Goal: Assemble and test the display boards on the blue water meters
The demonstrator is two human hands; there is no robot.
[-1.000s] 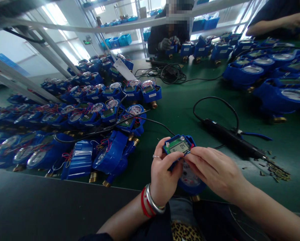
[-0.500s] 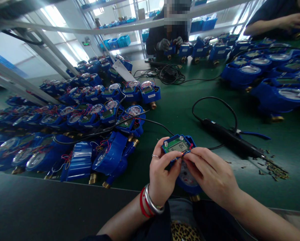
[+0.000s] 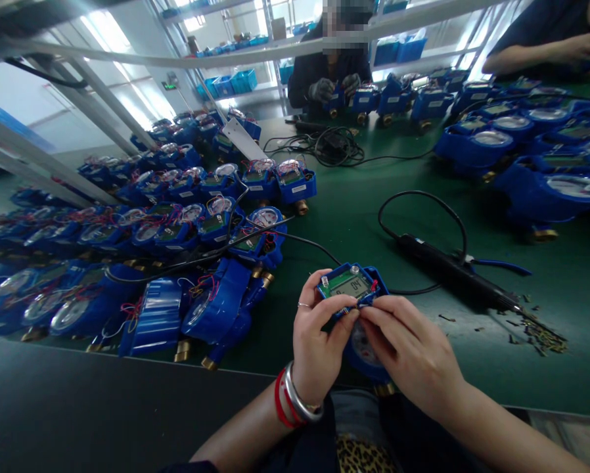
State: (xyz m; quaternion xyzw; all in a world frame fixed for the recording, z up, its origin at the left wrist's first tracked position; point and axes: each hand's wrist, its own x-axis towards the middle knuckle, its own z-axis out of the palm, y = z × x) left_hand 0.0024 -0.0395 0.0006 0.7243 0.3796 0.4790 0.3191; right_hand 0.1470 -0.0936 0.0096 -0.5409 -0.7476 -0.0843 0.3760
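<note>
Blue meter: the blue meter (image 3: pixel 363 360) was in both hands at the near edge of the green table (image 3: pixel 334 217), its round dial toward the person and partly covered by the fingers.
Display board: the green board (image 3: pixel 330 282) sat in the meter's far part, its small screen (image 3: pixel 350 287) showing digits that looked like "04" at the right.
Left hand: the left hand (image 3: pixel 318 341) was clamped on the blue meter, fingers round the board's left side and thumb at its near edge.
Right hand: the right hand (image 3: pixel 420 358) had its fingertips drawn together against the board's near edge, beside the left thumb; whether they pinched a wire was too small to tell.
Tool: a black driver (image 3: pixel 453 272) lay right of the meter, its tip among loose screws (image 3: pixel 546 336).
Left side: rows of blue meters (image 3: pixel 164 226) with red wires covered the table, a ribbed blue part (image 3: pixel 158 315) near the front edge.
Right side: more meters (image 3: pixel 477 150) stood close together.
Far side: a coiled black cable (image 3: pixel 335 146) lay before a co-worker (image 3: pixel 302 72) in grey gloves, who was handling another meter.
</note>
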